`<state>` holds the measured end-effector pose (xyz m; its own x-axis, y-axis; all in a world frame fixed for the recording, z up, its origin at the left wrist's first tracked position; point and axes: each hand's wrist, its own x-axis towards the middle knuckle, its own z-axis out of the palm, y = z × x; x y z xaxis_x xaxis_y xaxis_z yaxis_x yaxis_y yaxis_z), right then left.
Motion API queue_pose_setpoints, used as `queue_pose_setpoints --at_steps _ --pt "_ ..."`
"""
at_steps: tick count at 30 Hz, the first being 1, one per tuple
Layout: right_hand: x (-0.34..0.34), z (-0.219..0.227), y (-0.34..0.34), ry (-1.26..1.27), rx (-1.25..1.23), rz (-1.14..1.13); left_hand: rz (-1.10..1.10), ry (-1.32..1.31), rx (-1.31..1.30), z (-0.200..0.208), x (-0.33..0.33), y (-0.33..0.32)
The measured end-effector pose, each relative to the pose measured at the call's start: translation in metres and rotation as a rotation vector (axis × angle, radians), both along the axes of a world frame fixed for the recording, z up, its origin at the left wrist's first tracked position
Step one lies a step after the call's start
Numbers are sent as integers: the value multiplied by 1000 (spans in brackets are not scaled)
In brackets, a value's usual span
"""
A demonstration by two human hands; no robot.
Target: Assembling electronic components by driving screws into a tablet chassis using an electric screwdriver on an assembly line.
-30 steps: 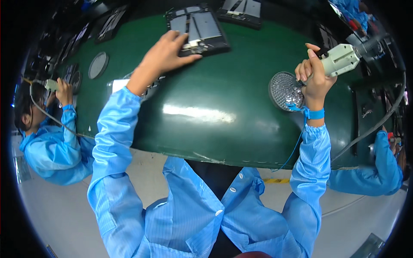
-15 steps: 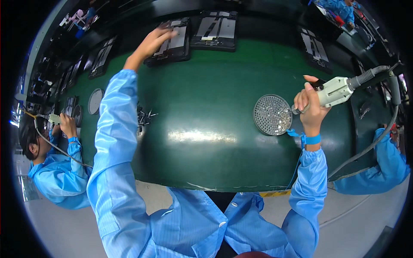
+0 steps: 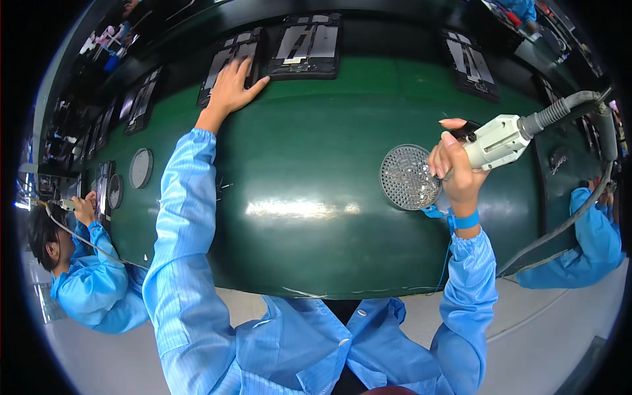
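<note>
My left hand point(image 3: 232, 87) reaches to the far left with its fingers apart, over the near edge of an opened tablet-like device point(image 3: 245, 49). Whether the fingertips press on it I cannot tell. My right hand point(image 3: 455, 164) is wrapped round a pale electric screwdriver point(image 3: 500, 140), which points left. Its tip is hidden behind my fingers, beside a round perforated tray point(image 3: 403, 176) of small shiny parts, probably screws. A second opened device point(image 3: 306, 49) lies just right of the first one.
Another opened device point(image 3: 471, 62) lies at the far right. My left sleeve partly hides small dark pieces point(image 3: 224, 189). A white round dish point(image 3: 141, 168) stands farther left. The screwdriver's grey cable point(image 3: 571, 227) hangs at right. Co-workers sit on both sides, one point(image 3: 99, 270) at left.
My left hand has come back toward me, from the device's middle to its near edge. My right hand and the screwdriver have shifted left toward the tray. The whole view has turned slightly.
</note>
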<state>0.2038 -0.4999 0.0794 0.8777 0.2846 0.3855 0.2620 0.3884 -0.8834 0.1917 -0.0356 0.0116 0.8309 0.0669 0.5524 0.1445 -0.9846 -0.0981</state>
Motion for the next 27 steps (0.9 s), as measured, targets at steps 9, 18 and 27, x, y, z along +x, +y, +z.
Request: queue_pose_setpoints --at_steps 9,18,27 --pt "1 1 1 28 -12 -1 295 453 -565 34 113 -23" --pt "-6 -4 0 7 -17 54 197 412 -1187 53 128 -54" --pt "-2 2 -3 -15 -43 -1 -208 26 -1807 133 -30 -135"
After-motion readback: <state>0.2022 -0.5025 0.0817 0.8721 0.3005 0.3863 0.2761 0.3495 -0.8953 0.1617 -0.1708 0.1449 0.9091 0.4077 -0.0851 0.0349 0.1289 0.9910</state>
